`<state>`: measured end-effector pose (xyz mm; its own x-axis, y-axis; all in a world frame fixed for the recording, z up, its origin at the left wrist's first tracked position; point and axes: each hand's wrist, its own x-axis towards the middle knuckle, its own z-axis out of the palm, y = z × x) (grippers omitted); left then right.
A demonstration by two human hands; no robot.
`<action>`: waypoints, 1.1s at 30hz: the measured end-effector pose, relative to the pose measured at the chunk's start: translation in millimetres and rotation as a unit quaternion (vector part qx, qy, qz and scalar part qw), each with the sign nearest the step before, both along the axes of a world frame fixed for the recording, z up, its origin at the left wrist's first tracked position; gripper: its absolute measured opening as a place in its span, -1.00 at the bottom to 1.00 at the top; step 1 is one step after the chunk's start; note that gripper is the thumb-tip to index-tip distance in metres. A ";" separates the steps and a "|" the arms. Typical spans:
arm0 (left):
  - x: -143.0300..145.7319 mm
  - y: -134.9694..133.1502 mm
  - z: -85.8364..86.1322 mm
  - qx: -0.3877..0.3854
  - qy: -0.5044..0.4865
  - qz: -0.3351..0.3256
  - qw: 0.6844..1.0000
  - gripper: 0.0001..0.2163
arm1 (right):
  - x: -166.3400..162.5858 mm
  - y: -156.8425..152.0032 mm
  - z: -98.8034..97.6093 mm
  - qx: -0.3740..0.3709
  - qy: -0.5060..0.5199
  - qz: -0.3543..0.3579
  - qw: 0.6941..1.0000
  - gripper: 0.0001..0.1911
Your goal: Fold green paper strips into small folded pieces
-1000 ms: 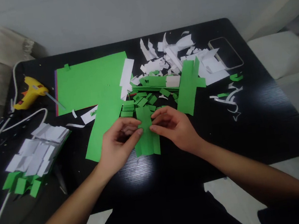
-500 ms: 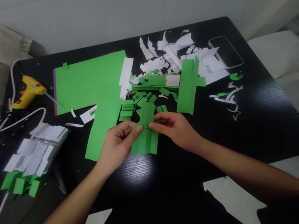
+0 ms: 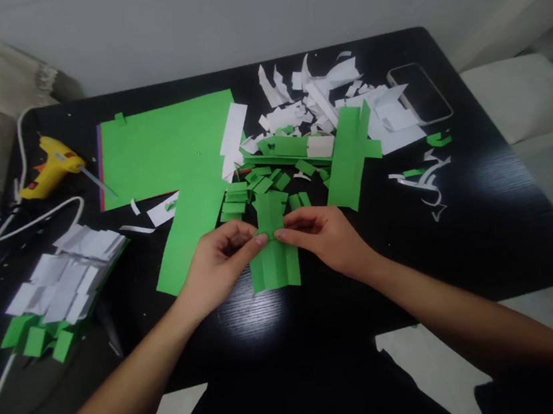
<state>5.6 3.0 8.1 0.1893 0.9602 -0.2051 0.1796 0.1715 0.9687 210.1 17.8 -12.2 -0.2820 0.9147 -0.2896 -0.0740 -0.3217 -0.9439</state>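
Observation:
A folded piece of green paper (image 3: 275, 264), creased lengthwise, is held upright between my two hands near the front of the table. My left hand (image 3: 224, 253) pinches its left side between thumb and fingers. On the opposite side, my right hand (image 3: 323, 235) pinches it at the same height, the thumb tips close together. The upper part is narrower than the lower part, which spreads wider below my thumbs. Small folded green paper pieces (image 3: 235, 198) lie just behind my hands. A long green strip (image 3: 192, 234) lies beside my left hand, and a creased green strip (image 3: 346, 158) beyond my right.
A yellow glue gun (image 3: 57, 163) rests at the left, its white cord running along the table (image 3: 465, 264). Layered white and green paper (image 3: 70, 272) lies front left. Large green sheets (image 3: 163, 147), white scraps (image 3: 318, 94) and a phone (image 3: 420, 92) lie farther back.
The green paper in my hands has straightened and shifted slightly right, its lower part now facing me more squarely. Both hands keep their pinch.

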 end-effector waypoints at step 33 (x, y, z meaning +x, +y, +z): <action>-9.0 4.1 0.6 -0.072 -0.020 -0.055 0.996 -0.91 | -1.5 -5.6 2.5 -0.047 -0.022 0.101 0.994 -0.64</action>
<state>-3.4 7.0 8.7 0.3028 0.8941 -0.3300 0.1661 0.2915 0.9420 208.6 12.2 -9.7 -0.4415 0.8091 -0.3878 0.0412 -0.4134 -0.9096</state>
